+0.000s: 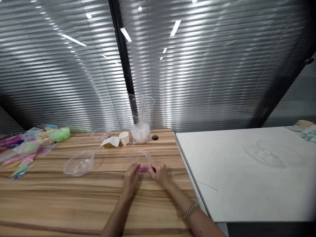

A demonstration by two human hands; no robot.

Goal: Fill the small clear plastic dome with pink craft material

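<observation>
A round clear plastic container point(139, 156) sits on the wooden table, in front of both hands. Something small and purple-pink point(143, 169) lies between my fingertips, at the container's near side. My left hand point(132, 175) is closed in a pinch at its left; what the fingertips hold is too small to make out. On the right, my right hand point(160, 172) has its fingers bent and pressed together beside the purple-pink piece, and its contents are hidden. A beaded bracelet point(190, 211) is on the right wrist.
Colourful bagged materials point(27, 148) lie at the far left, near a clear bowl point(79, 163). A paper cup point(124, 138), a small box point(111, 142) and a bag of white material point(140, 132) stand behind. Clear lids point(274, 154) rest on the white table point(232, 197).
</observation>
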